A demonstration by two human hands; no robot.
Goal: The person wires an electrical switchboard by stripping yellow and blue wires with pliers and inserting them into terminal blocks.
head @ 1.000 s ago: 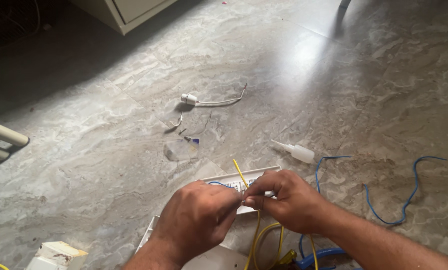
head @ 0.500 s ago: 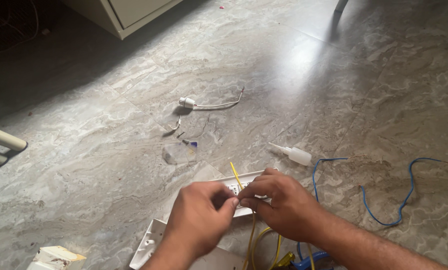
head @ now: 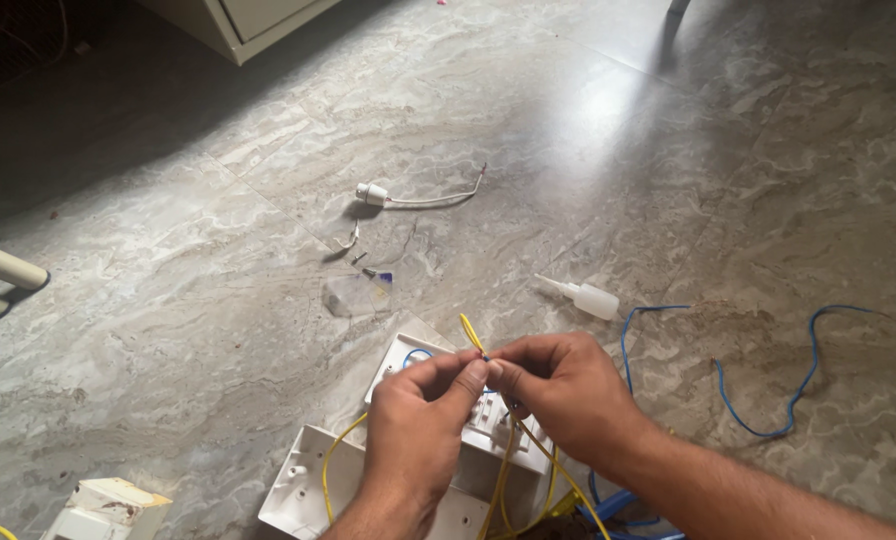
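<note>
I see a thin yellow wire (head: 471, 332) pinched where my two sets of fingertips meet, its free end poking up and away just above them, the rest of it running down beneath the hands. My left hand (head: 420, 432) has thumb and forefinger narrowed tight on the wire, and my right hand (head: 560, 392) closes on the same spot from the other side, fingers curled in so the tips of both hands touch. A bit of blue shows right at the pinch, too small for me to tell what it is. Directly under the fingers lies a white switch plate (head: 473, 412), face down, with more yellow wires looping from it toward my wrists. Just below my left wrist sits an open white box (head: 308, 482), touching or nearly touching the plate; I cannot tell which. Past my right fingertips, a little beyond them, a small white squeeze bottle (head: 586, 297) lies on its side on the marbled stone floor (head: 668, 150). Right of my right hand a blue wire (head: 768, 400) snakes loosely across the floor. Beyond my left fingertips lies a small clear plastic bag (head: 356, 295), and farther out a white lamp holder with a short wire tail (head: 408, 198). Well off to the left of my left forearm, at the frame's lower corner, is a worn white block (head: 103, 508).
</note>
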